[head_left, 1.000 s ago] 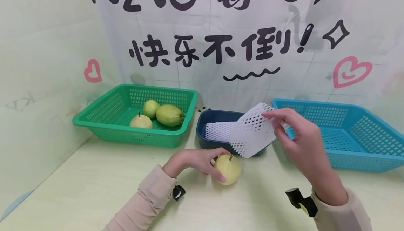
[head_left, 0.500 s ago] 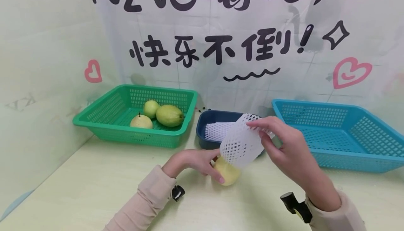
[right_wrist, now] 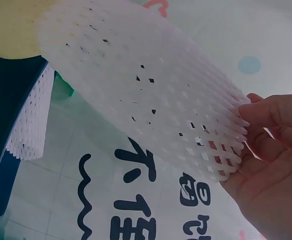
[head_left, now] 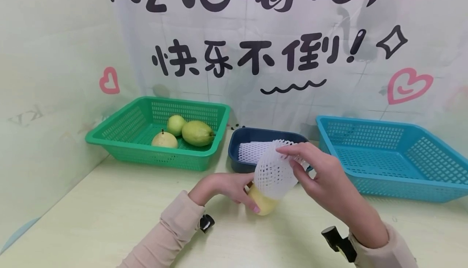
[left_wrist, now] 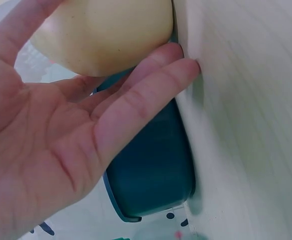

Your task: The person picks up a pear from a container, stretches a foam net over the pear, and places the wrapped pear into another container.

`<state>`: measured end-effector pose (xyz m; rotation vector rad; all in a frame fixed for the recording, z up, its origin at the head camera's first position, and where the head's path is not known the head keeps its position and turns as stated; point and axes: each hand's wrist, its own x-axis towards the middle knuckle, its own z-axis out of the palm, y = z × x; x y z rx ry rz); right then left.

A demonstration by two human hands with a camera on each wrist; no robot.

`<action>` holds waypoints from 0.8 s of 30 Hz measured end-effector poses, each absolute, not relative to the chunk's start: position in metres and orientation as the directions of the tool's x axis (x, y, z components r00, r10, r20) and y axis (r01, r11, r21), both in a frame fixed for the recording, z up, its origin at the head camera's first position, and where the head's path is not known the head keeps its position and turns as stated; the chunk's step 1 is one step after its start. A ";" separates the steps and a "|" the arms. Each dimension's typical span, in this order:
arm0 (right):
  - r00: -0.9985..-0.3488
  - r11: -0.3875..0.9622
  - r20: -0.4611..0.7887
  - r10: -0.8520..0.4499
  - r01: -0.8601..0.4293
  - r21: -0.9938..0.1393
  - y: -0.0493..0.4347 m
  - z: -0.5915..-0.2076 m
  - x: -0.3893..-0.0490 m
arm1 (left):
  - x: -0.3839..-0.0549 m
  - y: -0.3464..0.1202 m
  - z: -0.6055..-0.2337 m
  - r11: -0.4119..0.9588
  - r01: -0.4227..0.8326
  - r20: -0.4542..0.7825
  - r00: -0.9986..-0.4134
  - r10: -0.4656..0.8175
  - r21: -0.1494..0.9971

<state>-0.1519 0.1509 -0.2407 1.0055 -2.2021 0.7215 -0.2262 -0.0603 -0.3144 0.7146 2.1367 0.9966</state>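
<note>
On the table, my left hand [head_left: 234,188] grips a round yellow pear [head_left: 262,203] from its left side, thumb in front. The left wrist view has the pear [left_wrist: 110,35] between the thumb and the fingers of that hand [left_wrist: 60,135]. My right hand [head_left: 321,170] pinches the upper end of a white foam net sleeve [head_left: 276,170]. The sleeve's lower end covers the top of the pear and hides its stem. Seen from the right wrist, the net sleeve [right_wrist: 146,85] stretches from the pear to the fingertips of the right hand [right_wrist: 276,145].
Behind the hands stands a dark blue bin [head_left: 235,164] with another foam net [head_left: 252,152] inside. At left, a green basket [head_left: 190,162] contains two round pale fruits and an oval green fruit [head_left: 197,133]. A blue basket [head_left: 409,184] stands at right.
My right hand has moved down and left, bringing the foam net sleeve from above the bin onto the top of the pear. The left hand has kept its hold on the pear.
</note>
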 end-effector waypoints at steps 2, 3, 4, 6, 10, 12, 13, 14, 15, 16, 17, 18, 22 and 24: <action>-0.529 0.558 0.705 -0.473 -0.799 -0.226 0.150 -0.241 -0.152 | -0.227 -0.061 -0.314 0.562 0.192 -0.338 -0.629 0.700 0.805; -0.530 0.554 0.701 -0.477 -0.800 -0.228 0.150 -0.241 -0.152 | -0.227 -0.062 -0.314 0.562 0.191 -0.340 -0.628 0.700 0.805; -0.532 0.551 0.696 -0.482 -0.802 -0.231 0.149 -0.241 -0.153 | -0.227 -0.062 -0.315 0.563 0.188 -0.341 -0.628 0.699 0.805; -0.535 0.546 0.687 -0.491 -0.804 -0.236 0.149 -0.242 -0.154 | -0.227 -0.063 -0.315 0.562 0.184 -0.343 -0.628 0.698 0.807; -0.525 0.535 0.686 -0.505 -0.813 -0.228 0.148 -0.244 -0.157 | -0.228 -0.064 -0.316 0.556 0.185 -0.340 -0.625 0.703 0.810; -0.514 0.534 0.692 -0.507 -0.817 -0.215 0.147 -0.246 -0.158 | -0.228 -0.064 -0.316 0.555 0.187 -0.340 -0.621 0.706 0.811; -0.512 0.536 0.693 -0.508 -0.817 -0.210 0.147 -0.246 -0.158 | -0.228 -0.064 -0.316 0.555 0.188 -0.341 -0.620 0.707 0.810; -0.511 0.538 0.692 -0.510 -0.817 -0.207 0.147 -0.247 -0.158 | -0.229 -0.064 -0.316 0.554 0.188 -0.341 -0.617 0.709 0.811; -0.514 0.542 0.688 -0.512 -0.815 -0.206 0.147 -0.247 -0.158 | -0.229 -0.064 -0.316 0.552 0.188 -0.341 -0.615 0.711 0.812; -0.519 0.546 0.683 -0.514 -0.812 -0.206 0.148 -0.247 -0.158 | -0.229 -0.064 -0.316 0.551 0.188 -0.341 -0.613 0.712 0.813; -0.525 0.551 0.676 -0.518 -0.809 -0.206 0.148 -0.248 -0.158 | -0.228 -0.064 -0.316 0.552 0.186 -0.344 -0.612 0.712 0.813; -0.531 0.554 0.668 -0.521 -0.806 -0.209 0.149 -0.248 -0.158 | -0.228 -0.064 -0.316 0.554 0.184 -0.346 -0.612 0.711 0.812; -0.570 0.573 0.627 -0.530 -0.786 -0.230 0.151 -0.247 -0.156 | -0.227 -0.064 -0.315 0.562 0.177 -0.353 -0.618 0.702 0.808; -0.592 0.583 0.606 -0.531 -0.774 -0.246 0.152 -0.247 -0.156 | -0.226 -0.064 -0.314 0.573 0.170 -0.359 -0.629 0.690 0.802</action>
